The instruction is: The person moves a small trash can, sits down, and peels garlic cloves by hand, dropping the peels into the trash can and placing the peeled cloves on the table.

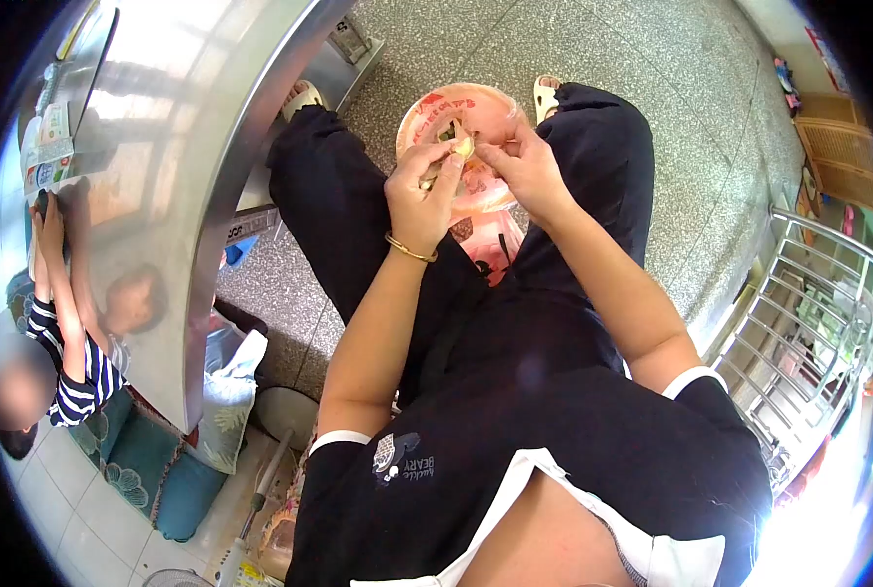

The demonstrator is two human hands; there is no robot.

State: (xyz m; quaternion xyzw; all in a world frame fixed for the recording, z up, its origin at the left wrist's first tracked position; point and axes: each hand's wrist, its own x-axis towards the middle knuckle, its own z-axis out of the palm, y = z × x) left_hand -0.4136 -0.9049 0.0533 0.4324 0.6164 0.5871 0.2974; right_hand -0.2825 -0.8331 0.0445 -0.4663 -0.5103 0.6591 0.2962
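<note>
Between my knees, a small pale yellow piece is held at the fingertips of my left hand, which has a gold-coloured bracelet at the wrist. My right hand is closed with its thumb and fingers beside the same piece; what it pinches is too small to make out. Below both hands is a round container lined with a pink bag with red print. Scraps show inside it, partly hidden by my hands. The lower part of the pink bag hangs between my legs.
A shiny metal table stands at the left, with papers on it. Beyond it sits another person in a striped top. Teal cushions lie at the lower left. A metal rack is at the right, on the speckled floor.
</note>
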